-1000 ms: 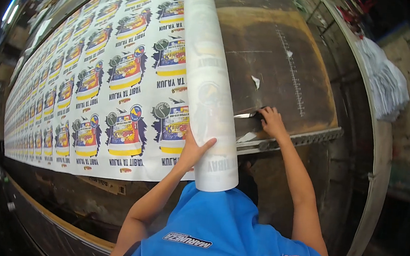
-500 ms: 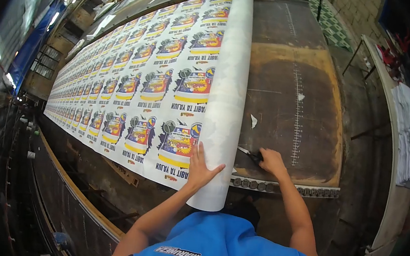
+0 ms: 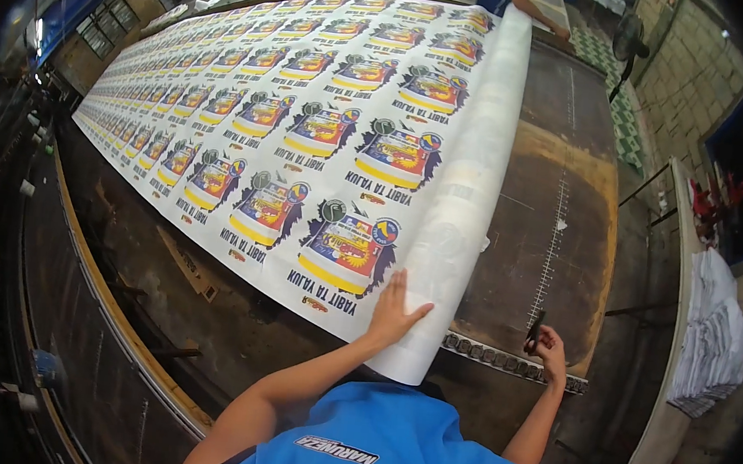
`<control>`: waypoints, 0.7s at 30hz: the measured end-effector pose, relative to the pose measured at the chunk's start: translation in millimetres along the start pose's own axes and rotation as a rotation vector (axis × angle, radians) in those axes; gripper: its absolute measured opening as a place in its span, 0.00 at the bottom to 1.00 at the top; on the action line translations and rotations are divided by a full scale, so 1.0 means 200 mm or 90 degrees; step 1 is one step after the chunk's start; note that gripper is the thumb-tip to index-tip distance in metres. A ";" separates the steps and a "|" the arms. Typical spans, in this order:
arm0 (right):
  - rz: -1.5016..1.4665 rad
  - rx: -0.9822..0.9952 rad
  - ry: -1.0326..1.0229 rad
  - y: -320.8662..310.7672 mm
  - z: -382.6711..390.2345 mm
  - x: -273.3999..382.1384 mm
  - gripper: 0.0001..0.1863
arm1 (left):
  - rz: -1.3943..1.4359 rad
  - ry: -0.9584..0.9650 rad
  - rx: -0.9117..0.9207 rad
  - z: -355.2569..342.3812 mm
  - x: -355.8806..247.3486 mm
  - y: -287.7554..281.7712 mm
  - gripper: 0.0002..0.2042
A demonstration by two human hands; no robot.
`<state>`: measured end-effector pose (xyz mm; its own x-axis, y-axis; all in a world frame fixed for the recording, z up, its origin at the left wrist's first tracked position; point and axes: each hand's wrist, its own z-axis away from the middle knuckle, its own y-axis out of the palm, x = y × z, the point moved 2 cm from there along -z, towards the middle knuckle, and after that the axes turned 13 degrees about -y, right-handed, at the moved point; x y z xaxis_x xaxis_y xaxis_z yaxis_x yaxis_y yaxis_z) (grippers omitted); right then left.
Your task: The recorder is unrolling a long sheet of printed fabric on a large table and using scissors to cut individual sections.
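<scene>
A long white sheet printed with rows of colourful logos lies across the table, its right side wound into a thick roll. My left hand rests on the near end of this roll with fingers outstretched and thumb apart, gripping nothing. To the right of the roll, my right hand is closed around dark-handled scissors, held above the table's near edge; the fingers partly hide them.
At the far end, a co-worker's arm reaches beside the roll. The dark tabletop bears a marked scale. A side table on the right holds a stack of white cloth or sheets. A black fan stands beyond.
My right hand has lifted the scissors rightward, off the tabletop beside the roll. My left hand stays on the roll. The view has shifted, and a co-worker's arm now shows at the far end.
</scene>
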<state>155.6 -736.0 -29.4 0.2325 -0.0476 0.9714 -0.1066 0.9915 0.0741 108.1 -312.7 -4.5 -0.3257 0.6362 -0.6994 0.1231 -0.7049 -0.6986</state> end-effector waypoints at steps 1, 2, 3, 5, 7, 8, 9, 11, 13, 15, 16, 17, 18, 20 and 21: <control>-0.019 -0.003 -0.051 0.08 0.00 0.07 0.22 | 0.003 -0.029 0.016 0.00 0.01 0.02 0.49; -0.044 -0.013 -0.109 0.18 -0.01 0.15 0.21 | 0.003 -0.019 0.004 0.00 0.01 0.03 0.50; -0.071 -0.022 -0.169 0.30 -0.03 0.21 0.21 | 0.003 -0.008 -0.010 0.00 0.02 0.03 0.51; -0.093 -0.026 -0.248 0.56 -0.11 0.33 0.26 | 0.024 -0.009 0.010 -0.02 0.07 0.04 0.51; -0.105 -0.042 -0.311 0.88 -0.24 0.41 0.26 | 0.045 0.033 0.029 -0.05 0.10 0.05 0.52; -0.110 -0.058 -0.319 1.05 -0.29 0.40 0.26 | 0.038 0.046 0.039 -0.06 0.12 0.04 0.52; -0.128 -0.070 -0.362 1.23 -0.34 0.40 0.25 | 0.067 0.080 0.051 -0.07 0.15 0.03 0.53; -0.024 -0.027 -0.437 1.53 -0.43 0.41 0.21 | 0.100 0.173 0.093 -0.08 0.23 -0.01 0.51; 0.270 -0.048 -0.476 1.77 -0.47 0.40 0.22 | 0.140 0.204 0.205 -0.04 0.38 -0.08 0.46; 0.415 -0.041 -0.558 1.97 -0.48 0.35 0.23 | 0.173 0.196 0.365 0.05 0.64 -0.20 0.38; 0.536 -0.028 -0.530 2.03 -0.49 0.33 0.22 | 0.158 0.179 0.456 0.09 0.81 -0.29 0.33; 0.553 -0.009 -0.585 2.05 -0.49 0.33 0.21 | 0.169 0.192 0.477 0.15 0.96 -0.37 0.28; 0.562 0.000 -0.562 2.05 -0.49 0.31 0.19 | 0.174 0.201 0.505 0.19 1.10 -0.46 0.24; 0.510 0.000 -0.507 2.04 -0.53 0.28 0.19 | 0.308 0.036 0.474 0.27 1.41 -0.63 0.20; 0.522 -0.051 -0.510 2.03 -0.55 0.27 0.21 | 0.300 -0.027 0.398 0.27 1.54 -0.70 0.18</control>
<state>232.1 -323.1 27.5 -0.5636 0.5813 0.5869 0.1273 0.7631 -0.6336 -60.3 -34.7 -114.8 -0.4075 0.2227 -0.8856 -0.2890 -0.9514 -0.1062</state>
